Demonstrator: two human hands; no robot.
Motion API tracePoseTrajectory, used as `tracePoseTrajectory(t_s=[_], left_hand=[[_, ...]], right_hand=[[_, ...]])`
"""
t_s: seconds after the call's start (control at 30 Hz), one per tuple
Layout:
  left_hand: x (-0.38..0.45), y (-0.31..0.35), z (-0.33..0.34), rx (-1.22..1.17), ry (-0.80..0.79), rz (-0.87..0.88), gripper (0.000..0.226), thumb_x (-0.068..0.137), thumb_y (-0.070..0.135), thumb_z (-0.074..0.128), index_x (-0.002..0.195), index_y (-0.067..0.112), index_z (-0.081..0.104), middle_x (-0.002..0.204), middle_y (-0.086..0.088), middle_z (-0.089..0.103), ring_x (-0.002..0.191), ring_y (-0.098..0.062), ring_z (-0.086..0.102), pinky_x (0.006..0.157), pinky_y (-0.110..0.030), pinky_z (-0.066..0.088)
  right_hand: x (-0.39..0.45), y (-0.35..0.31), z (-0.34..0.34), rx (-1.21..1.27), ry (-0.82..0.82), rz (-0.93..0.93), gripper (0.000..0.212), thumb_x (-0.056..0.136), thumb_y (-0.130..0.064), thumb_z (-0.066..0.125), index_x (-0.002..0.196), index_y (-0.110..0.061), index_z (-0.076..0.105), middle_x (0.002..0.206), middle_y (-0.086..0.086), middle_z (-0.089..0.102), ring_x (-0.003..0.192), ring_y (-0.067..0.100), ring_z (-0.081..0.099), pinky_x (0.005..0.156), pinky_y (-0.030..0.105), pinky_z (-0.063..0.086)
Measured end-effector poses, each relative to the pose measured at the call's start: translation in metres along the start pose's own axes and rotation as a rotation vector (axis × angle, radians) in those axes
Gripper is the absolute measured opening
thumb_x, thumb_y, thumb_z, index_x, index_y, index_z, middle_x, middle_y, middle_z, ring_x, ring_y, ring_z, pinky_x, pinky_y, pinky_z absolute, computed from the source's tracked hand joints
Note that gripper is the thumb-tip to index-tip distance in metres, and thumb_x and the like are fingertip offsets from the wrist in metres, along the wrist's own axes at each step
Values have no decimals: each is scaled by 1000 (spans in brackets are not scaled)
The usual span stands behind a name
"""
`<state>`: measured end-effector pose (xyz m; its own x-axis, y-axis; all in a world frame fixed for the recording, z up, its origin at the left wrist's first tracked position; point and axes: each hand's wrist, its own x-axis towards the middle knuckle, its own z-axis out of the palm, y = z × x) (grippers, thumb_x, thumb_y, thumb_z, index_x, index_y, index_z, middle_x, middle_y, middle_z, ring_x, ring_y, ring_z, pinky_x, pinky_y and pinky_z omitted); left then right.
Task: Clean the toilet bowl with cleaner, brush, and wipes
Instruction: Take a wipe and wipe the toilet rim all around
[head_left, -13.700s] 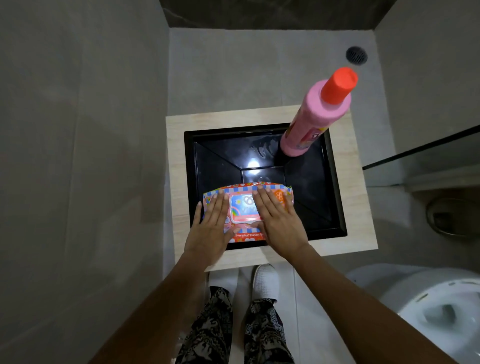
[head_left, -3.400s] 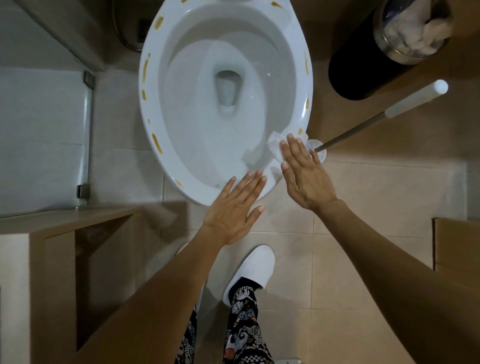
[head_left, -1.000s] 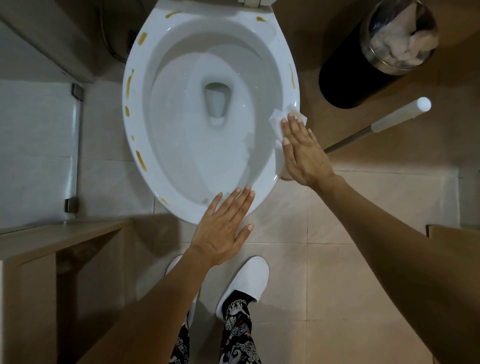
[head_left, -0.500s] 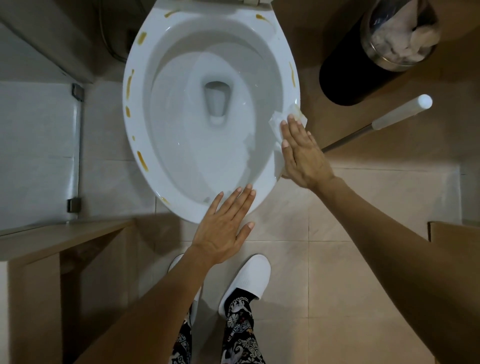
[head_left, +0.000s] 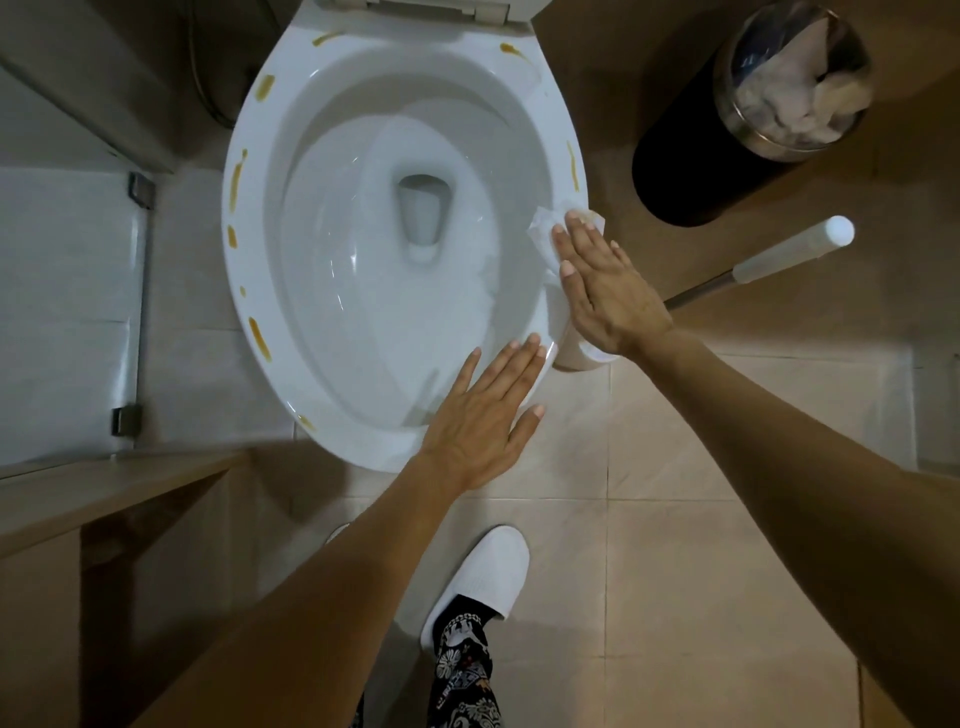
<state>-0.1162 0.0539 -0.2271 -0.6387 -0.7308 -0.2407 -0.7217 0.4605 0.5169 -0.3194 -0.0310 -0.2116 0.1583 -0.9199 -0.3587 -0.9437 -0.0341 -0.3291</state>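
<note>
On the left rim of the white oval ceramic toilet bowl (head_left: 363, 457), yellow-brown streaks (head_left: 258, 338) ran untouched from near edge to far edge. Bowl's long axis ran near-to-far in the view, narrow front end pointing at the person, hinge end away.

Left hand (head_left: 480, 415) lay flat on the front rim, fingers straight and slightly spread, gripping nothing, seemingly bracing. Right hand (head_left: 605, 288) pressed flat with straight fingers close together on a white crumpled wet wipe (head_left: 543, 228), which sat on the right rim about midway along the bowl, partly hidden under the fingertips. One long streak (head_left: 571, 163) lay on the rim just beyond the wipe.

Step judged: wipe stage, right rim being rubbed. Near-right rim looked clean; far-right, back and whole left rim still stained, so well short of done. Next move likely calls for pushing the wipe farther along the rim over that streak, keeping flat pressure so it doesn't slide off the curved edge into the bowl.

Farther right: white-handled toilet brush (head_left: 779, 254) standing in its holder just beside the bowl, handle leaning away right; black cylindrical bin (head_left: 691, 161) stuffed with white tissue.
</note>
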Motion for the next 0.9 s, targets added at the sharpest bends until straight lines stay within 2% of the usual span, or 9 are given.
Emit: tracePoseTrajectory(t_s=[0.17,0.33,0.5,0.6,0.77,0.9], left_hand=[[13,-7,8,30,2,6,55,100,35,11,150,24,-8,158,9,-10,146,-9,-6,119,-36,0],[13,-7,12,47,42,-7,55,100,34,9,152,23,-4,159,10,-7,146,-8,-3,118,-37,5],[13,-4,12,53,58,-17,55,100,34,12,152,23,-1,159,9,-3,146,-9,1,119,-39,9],[14,-3,11,70,59,-26,55,101,33,17,152,21,2,159,7,1,146,-11,4,118,-42,14],[14,-1,6,70,57,-27,55,100,32,22,151,20,4,159,5,6,146,-14,9,117,-45,20],[14,1,6,85,61,-45,55,99,32,22,151,20,8,158,4,9,146,-15,13,116,-45,22]], right_hand=[[-8,14,-1,-89,-17,-84,52,105,-30,16,154,-17,6,162,1,1,149,13,0,117,30,0],[12,24,-10,-195,-28,-130,55,104,-29,23,155,-17,6,162,3,1,149,18,1,117,31,0],[24,24,-15,-180,-19,-132,55,104,-28,25,155,-16,7,162,4,3,149,20,3,119,34,3],[5,20,-9,-163,-32,-181,55,103,-25,27,155,-14,9,162,4,5,149,21,4,120,37,8],[-30,17,5,-104,-90,-249,54,103,-27,26,154,-17,10,161,-1,3,149,15,1,121,34,7],[-12,27,-3,-152,-80,-270,52,104,-28,24,154,-19,11,160,-1,6,148,14,3,121,36,10]])
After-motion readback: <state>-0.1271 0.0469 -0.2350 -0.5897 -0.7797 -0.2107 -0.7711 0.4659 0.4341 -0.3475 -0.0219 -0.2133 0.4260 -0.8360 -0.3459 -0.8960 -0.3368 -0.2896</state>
